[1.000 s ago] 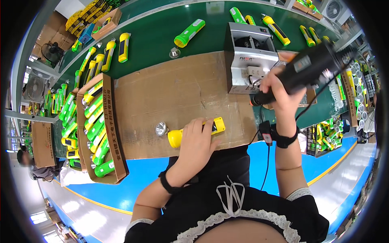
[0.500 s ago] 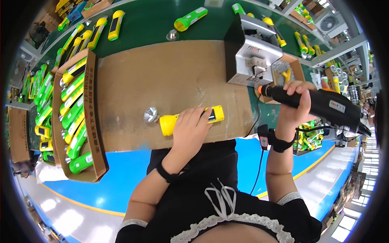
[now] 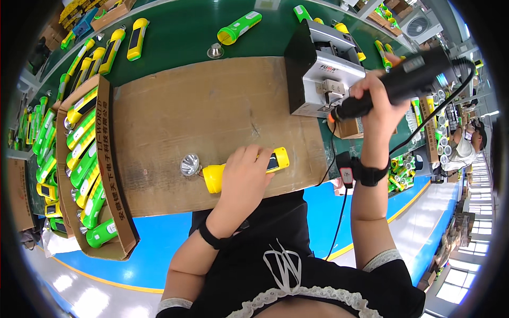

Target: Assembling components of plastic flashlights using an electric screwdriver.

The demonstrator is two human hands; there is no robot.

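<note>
Overhead fisheye view of a workbench w/ a green mat and a large brown cardboard sheet (image 3: 212,106) laid over its middle.

Left hand (image 3: 245,177) lies palm-down, fingers curled over a yellow plastic flashlight body (image 3: 220,176) near the front edge of the cardboard sheet, pinning it flat. Its open front end points left. Just beside that end, looking joined by a thin wire, sits a small silver cone-shaped reflector (image 3: 190,164).

Right hand (image 3: 377,103) is closed round a black corded electric screwdriver (image 3: 403,85), held up over the right edge of the cardboard, orange-ringed tip angled down-left, close to a grey box-shaped machine (image 3: 323,74) at the back right corner. The tip is well apart from the flashlight.

Along the left edge, a long open cardboard box (image 3: 114,175) holds rows of green and yellow flashlights (image 3: 85,175). More lie loose on the green mat (image 3: 175,37) at the back, plus a second silver reflector (image 3: 214,51).

Risks, as a judgement: the reflector's wire looks fine, so a slide or twist of the body could tug it loose. The driver's cable (image 3: 339,212) hangs past the front edge by the wrist & could snag. A tip brought down off-angle could slip off a screw, scratching the plastic or catching the left fingers (image 3: 249,156), which cover much of the body.
</note>
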